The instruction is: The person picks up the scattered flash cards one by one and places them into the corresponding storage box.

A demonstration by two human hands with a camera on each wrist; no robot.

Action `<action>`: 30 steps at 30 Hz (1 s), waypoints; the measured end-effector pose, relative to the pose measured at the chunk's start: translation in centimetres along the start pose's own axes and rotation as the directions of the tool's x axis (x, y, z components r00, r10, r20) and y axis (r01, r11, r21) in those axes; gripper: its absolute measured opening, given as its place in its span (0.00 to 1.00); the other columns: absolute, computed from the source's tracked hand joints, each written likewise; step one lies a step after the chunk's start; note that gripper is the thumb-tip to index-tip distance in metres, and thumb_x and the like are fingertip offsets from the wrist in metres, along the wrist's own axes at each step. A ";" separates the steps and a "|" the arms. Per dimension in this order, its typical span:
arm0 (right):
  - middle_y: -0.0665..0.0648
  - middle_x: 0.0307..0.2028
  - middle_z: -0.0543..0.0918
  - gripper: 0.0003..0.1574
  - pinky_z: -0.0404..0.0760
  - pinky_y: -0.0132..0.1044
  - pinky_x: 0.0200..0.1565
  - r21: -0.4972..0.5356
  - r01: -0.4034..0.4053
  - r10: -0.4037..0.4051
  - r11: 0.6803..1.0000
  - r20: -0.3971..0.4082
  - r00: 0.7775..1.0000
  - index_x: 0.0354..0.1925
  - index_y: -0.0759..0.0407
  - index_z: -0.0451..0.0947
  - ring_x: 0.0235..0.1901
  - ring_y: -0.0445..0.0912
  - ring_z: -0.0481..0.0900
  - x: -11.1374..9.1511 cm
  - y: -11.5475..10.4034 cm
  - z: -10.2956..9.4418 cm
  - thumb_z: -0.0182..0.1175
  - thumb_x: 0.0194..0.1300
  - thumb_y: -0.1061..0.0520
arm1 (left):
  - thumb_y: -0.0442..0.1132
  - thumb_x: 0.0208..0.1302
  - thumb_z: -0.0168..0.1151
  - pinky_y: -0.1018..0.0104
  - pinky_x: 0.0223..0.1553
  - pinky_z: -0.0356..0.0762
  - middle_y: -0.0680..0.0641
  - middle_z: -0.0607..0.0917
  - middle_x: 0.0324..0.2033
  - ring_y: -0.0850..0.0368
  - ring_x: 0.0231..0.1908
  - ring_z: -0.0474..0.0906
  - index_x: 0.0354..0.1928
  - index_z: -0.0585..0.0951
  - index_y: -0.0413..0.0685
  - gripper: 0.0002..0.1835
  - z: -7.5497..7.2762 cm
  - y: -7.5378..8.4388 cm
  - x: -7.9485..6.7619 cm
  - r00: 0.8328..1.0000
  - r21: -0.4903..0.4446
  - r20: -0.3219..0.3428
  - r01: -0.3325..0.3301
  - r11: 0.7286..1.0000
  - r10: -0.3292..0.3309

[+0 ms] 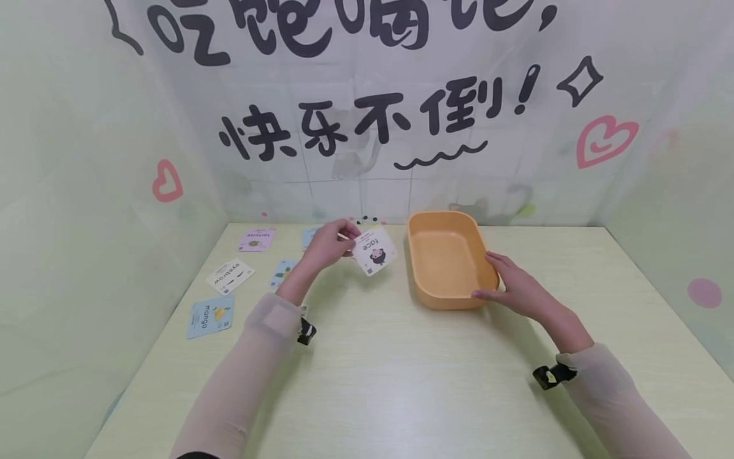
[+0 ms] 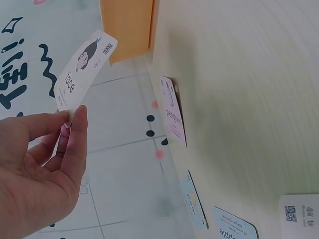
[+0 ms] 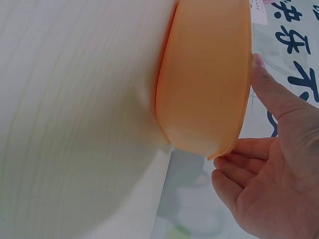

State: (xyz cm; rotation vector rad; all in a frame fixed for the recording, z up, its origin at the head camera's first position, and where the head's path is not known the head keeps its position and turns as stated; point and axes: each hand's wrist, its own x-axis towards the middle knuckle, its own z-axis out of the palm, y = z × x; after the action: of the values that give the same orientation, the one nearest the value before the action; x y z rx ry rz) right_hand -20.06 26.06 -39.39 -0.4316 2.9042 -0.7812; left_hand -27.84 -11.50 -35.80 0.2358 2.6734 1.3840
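Observation:
Between thumb and fingers, my left hand (image 1: 328, 245) pinches a white picture card (image 1: 375, 252) by its edge. The card reads "face" and is held up above the table, left of an orange plastic bin (image 1: 443, 261). The left wrist view shows the same card (image 2: 83, 74) tilted, its printed side visible. My right hand (image 1: 524, 290) holds the bin at its near right corner, thumb on the near rim and fingers at the right side. In the right wrist view the bin's outer wall (image 3: 207, 79) shows. No cards are visible inside the bin.
More cards lie at the left: tortoise (image 1: 257, 240), eyebrow (image 1: 230, 276), mango (image 1: 211, 317) and a blue card (image 1: 281, 274) partly behind the left arm. A penguin card (image 2: 173, 112) lies near the back edge. A printed curtain (image 1: 355, 191) hangs behind the table.

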 end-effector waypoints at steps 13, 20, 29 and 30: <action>0.74 0.75 0.54 0.63 0.60 0.67 0.70 -0.024 0.017 -0.017 1.000 0.004 1.000 0.75 0.73 0.49 0.72 0.70 0.55 -0.3 0.1 -0.6 0.66 0.62 0.36 | 0.25 0.66 0.57 0.64 0.44 0.88 0.38 0.82 0.50 0.45 0.47 0.82 0.52 0.78 0.37 0.14 1.5 2.0 0.6 1.000 -0.041 0.016 -0.024 0.999 0.025; 0.71 0.77 0.50 0.56 0.57 0.67 0.71 -0.084 0.019 -0.024 0.996 -0.061 0.998 0.75 0.69 0.52 0.74 0.69 0.52 0.4 0.2 -0.6 0.59 0.68 0.34 | 0.25 0.65 0.57 0.64 0.42 0.88 0.37 0.82 0.49 0.45 0.46 0.83 0.52 0.78 0.35 0.14 2.8 2.8 0.9 0.999 -0.054 0.027 -0.041 0.998 0.043; 0.69 0.78 0.43 0.60 0.42 0.74 0.71 -0.193 -0.013 -0.005 0.981 -0.090 0.996 0.78 0.66 0.44 0.77 0.66 0.44 1.7 0.0 0.6 0.52 0.69 0.29 | 0.26 0.66 0.58 0.71 0.40 0.87 0.38 0.82 0.49 0.47 0.47 0.83 0.52 0.79 0.37 0.13 5.2 3.7 1.1 0.998 -0.092 0.050 -0.044 0.995 0.049; 0.69 0.79 0.42 0.60 0.41 0.74 0.71 -0.199 -0.023 0.007 0.980 -0.084 0.996 0.78 0.66 0.42 0.77 0.66 0.42 1.7 0.0 0.6 0.51 0.69 0.29 | 0.26 0.66 0.58 0.72 0.39 0.86 0.38 0.82 0.49 0.47 0.47 0.83 0.52 0.79 0.37 0.13 5.4 3.8 1.2 0.997 -0.097 0.055 -0.047 0.994 0.052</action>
State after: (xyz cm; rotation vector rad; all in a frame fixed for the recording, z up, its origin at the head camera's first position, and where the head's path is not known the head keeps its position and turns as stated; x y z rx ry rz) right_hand -21.61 25.20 -39.96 -0.4034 3.0738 -0.5183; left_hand -27.71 -4.78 -35.89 0.3292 2.5641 1.4907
